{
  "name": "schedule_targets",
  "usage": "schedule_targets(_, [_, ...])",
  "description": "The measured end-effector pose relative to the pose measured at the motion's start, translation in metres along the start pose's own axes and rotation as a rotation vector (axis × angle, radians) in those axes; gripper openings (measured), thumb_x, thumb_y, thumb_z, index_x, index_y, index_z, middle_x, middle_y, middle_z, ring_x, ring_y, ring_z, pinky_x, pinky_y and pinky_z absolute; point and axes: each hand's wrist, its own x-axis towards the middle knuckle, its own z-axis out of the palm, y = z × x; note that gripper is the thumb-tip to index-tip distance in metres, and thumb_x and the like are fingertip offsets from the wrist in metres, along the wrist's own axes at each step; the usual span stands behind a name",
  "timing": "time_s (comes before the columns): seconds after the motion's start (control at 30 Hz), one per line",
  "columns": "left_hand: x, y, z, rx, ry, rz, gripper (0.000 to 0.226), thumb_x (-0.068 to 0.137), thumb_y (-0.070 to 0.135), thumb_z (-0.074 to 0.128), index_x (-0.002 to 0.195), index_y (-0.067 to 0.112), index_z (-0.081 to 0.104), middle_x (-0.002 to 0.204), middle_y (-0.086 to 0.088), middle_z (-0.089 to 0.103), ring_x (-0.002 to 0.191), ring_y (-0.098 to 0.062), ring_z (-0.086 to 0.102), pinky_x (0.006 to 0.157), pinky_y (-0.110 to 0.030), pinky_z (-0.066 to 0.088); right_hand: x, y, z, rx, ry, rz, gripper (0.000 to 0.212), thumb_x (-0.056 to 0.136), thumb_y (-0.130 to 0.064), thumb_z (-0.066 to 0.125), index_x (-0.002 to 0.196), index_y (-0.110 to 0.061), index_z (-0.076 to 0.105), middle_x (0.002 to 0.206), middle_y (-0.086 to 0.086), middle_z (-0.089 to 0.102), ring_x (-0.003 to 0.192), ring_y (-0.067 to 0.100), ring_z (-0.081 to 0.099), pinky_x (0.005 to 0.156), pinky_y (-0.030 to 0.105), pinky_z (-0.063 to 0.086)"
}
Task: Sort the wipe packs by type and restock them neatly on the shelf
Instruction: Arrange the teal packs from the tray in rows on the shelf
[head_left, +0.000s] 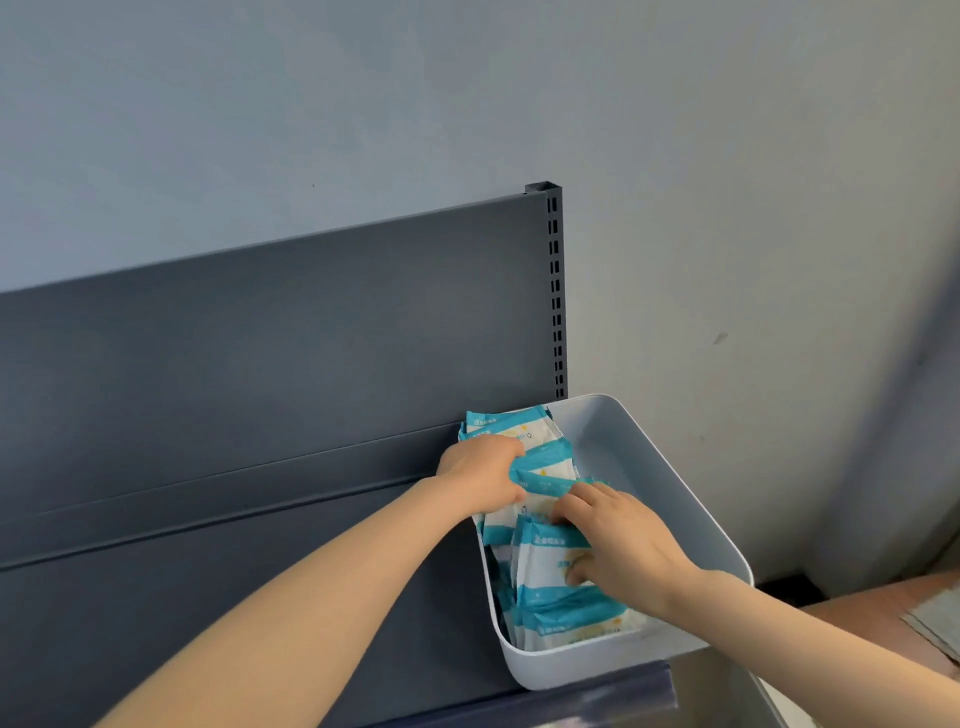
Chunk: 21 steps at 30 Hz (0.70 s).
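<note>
Both hands are in the white bin on the shelf. The left hand curls round the far wipe packs and the right hand pinches nearer ones, probably gathering the upright row for sorting.

**A:** Identify the supporting surface.
**B:** Dark grey metal shelf, with a back panel and a slotted upright at the right.
**A:** Items resting directly on it?
**B:** One white plastic bin, at the right end, reaching the front edge.
</note>
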Motion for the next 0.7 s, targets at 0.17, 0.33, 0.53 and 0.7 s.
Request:
schedule_targets(0.17, [-0.016,-0.02,-0.027,-0.144,0.158,-0.122,0.031,0.089,0.032,0.059,0.119,0.028,0.056,0.116,0.007,0.063,0.102,-0.019,0.06,0.077,-0.032,0.047,-0.003,-0.003,-0.009,0.03,-0.047,0.033,0.037,0.08,-0.033,0.069,0.103,-0.034,0.039,0.115,-0.014,0.058,0.089,0.014,0.05,0.067,0.024,0.037])
schedule_targets(0.33, [-0.04,-0.069,-0.055,-0.216,0.261,-0.256,0.006,0.09,0.025,0.056,0.093,0.02,0.056,0.093,0.006,0.063,0.084,-0.016,0.06,0.064,-0.032,0.046,0.015,-0.005,-0.029,0.037,0.053,0.029,0.047,0.078,-0.033,0.069,0.118,-0.037,0.045,0.109,-0.013,0.06,0.1,0.015,0.055,0.073,0.028,0.04])
schedule_targets(0.53, [-0.074,-0.14,-0.057,-0.248,0.291,-0.398,0.006,0.092,0.024,0.054,0.086,0.022,0.053,0.091,0.007,0.062,0.082,-0.015,0.061,0.06,-0.031,0.044,0.048,-0.03,-0.049,-0.029,0.134,-0.069,0.048,0.083,-0.029,0.066,0.127,-0.031,0.048,0.116,-0.011,0.06,0.108,0.016,0.053,0.077,0.024,0.037])
schedule_targets(0.7, [-0.092,-0.192,-0.042,-0.253,0.289,-0.463,0.007,0.092,0.025,0.054,0.086,0.023,0.052,0.092,0.009,0.062,0.082,-0.013,0.062,0.059,-0.03,0.045,0.075,-0.079,-0.05,-0.044,0.156,-0.147,0.042,0.085,-0.028,0.063,0.125,-0.03,0.048,0.113,-0.012,0.059,0.108,0.014,0.051,0.077,0.024,0.033])
